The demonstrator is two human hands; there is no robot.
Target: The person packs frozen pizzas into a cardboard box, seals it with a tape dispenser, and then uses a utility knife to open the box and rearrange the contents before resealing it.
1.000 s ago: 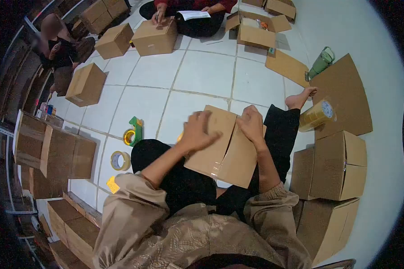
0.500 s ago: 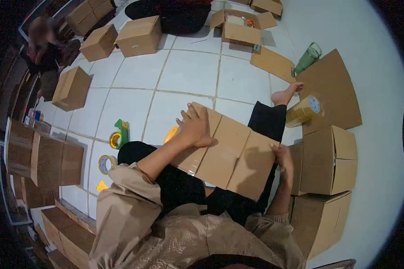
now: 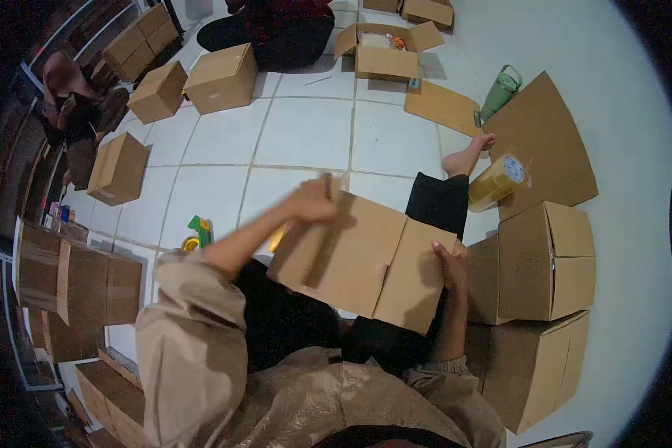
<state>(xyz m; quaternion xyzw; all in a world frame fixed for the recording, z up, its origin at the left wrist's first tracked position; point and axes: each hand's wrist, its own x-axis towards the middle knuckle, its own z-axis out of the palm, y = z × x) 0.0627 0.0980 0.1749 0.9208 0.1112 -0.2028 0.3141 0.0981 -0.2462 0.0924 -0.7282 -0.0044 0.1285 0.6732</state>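
A flattened cardboard box [image 3: 366,246] lies across my lap, tilted, over my dark trousers. My left hand [image 3: 315,201], blurred by motion, is closed at its upper left edge, on a flap [image 3: 322,257] that appears raised and seen nearly edge-on. My right hand [image 3: 453,267] grips the right edge, thumb on top and fingers underneath, out of sight. Just left of the box, a bit of a yellow object [image 3: 277,239] shows, mostly hidden by my left forearm. A green tape dispenser [image 3: 199,231] with yellow tape lies on the floor beyond that forearm.
Closed cardboard boxes [image 3: 526,257] are stacked at my right. More boxes [image 3: 101,280] stand at my left and farther off. A tape roll stack [image 3: 496,183] stands by a cardboard sheet [image 3: 549,142] and a green bottle [image 3: 502,91]. Two people sit farther away.
My left hand has gone from lying spread on the box to closing on its left flap, which is now lifted. My right hand has shifted its thumb onto the top. The view has tilted slightly.
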